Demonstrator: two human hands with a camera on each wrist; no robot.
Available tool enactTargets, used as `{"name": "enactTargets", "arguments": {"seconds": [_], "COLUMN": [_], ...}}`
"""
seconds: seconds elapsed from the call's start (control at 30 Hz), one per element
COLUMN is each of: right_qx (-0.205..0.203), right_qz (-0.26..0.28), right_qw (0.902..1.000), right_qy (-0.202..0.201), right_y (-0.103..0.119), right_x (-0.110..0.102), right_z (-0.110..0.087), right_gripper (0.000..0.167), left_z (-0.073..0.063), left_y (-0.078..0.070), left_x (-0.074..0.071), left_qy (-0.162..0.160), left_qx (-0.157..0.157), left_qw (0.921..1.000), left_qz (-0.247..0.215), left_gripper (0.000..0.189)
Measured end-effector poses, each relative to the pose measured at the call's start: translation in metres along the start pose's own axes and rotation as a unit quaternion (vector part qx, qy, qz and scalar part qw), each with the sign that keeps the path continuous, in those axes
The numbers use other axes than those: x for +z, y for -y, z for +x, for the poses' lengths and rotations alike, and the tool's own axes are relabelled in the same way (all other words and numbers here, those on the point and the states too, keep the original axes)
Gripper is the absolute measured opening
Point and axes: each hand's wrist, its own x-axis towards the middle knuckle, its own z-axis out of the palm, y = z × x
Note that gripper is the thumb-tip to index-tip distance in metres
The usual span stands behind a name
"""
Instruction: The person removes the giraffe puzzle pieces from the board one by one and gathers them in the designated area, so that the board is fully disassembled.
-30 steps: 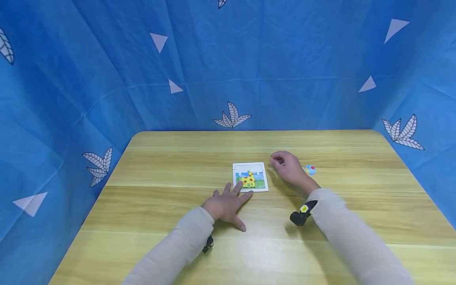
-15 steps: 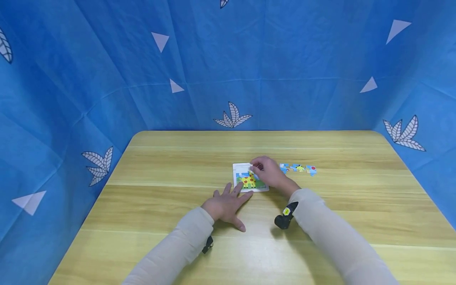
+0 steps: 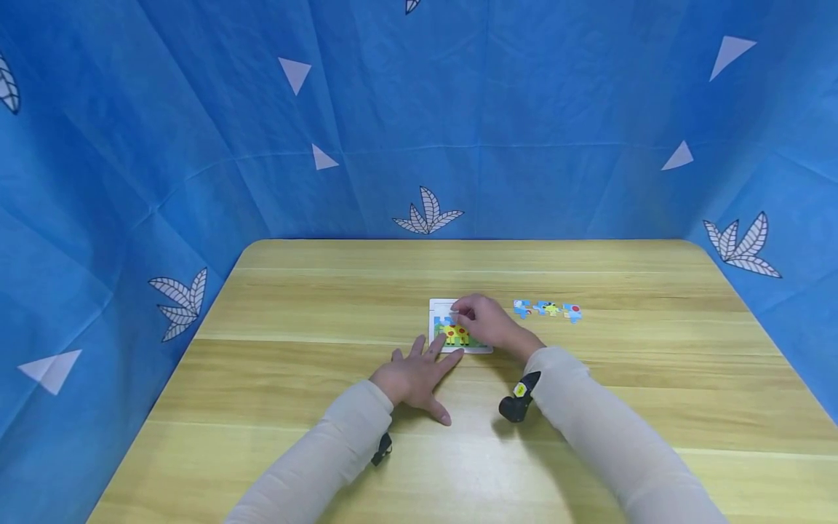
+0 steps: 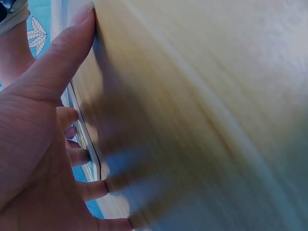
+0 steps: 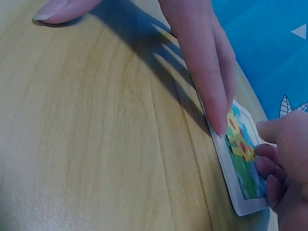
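Observation:
A small white-framed jigsaw puzzle (image 3: 461, 351) with a yellow, red-spotted giraffe lies on the table, its lower part filled with picture. My left hand (image 3: 412, 378) is spread flat beside its lower left, fingertips resting on the frame's near edge and thumb on the table. Over the puzzle's upper right, my right hand (image 3: 487, 320) has thumb and fingers drawn together, pinching a puzzle piece (image 3: 454, 313) of which only a pale edge shows. In the right wrist view the right fingers (image 5: 269, 161) are curled at the puzzle's far side, hiding the piece.
Three loose puzzle pieces (image 3: 550, 308) lie in a row right of the frame, blue with yellow or red parts. The wooden table (image 3: 314, 291) meets a blue patterned curtain (image 3: 556, 145) at the back. Black wrist cameras (image 3: 515, 407) hang below both sleeves.
My right hand has moved left from the loose pieces onto the puzzle, then slightly further left and nearer. Pieces it had covered now show. The left hand has stayed still.

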Motion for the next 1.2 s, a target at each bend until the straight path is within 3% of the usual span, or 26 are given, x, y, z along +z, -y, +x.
{"name": "enactTargets", "arguments": {"seconds": [0.47, 0.87, 1.2], "right_qx": [0.007, -0.004, 0.009], "right_qz": [-0.027, -0.019, 0.001], "right_qw": [0.9994, 0.9996, 0.9997], "right_qy": [0.02, 0.019, 0.024], "right_y": [0.0076, 0.0096, 0.0095], "right_x": [0.0016, 0.0021, 0.0009], "right_z": [0.002, 0.0034, 0.0011], "right_gripper": [0.02, 0.016, 0.018], "left_z": [0.0003, -0.0001, -0.0017], "left_y": [0.0007, 0.0008, 0.0003], "left_x": [0.0011, 0.001, -0.0002], "left_qy": [-0.001, 0.002, 0.001], "left_qx": [0.004, 0.001, 0.003], "left_qw": [1.0, 1.0, 0.9999], "left_qz": [0.001, 0.009, 0.012], "left_gripper": [0.109, 0.109, 0.11]}}
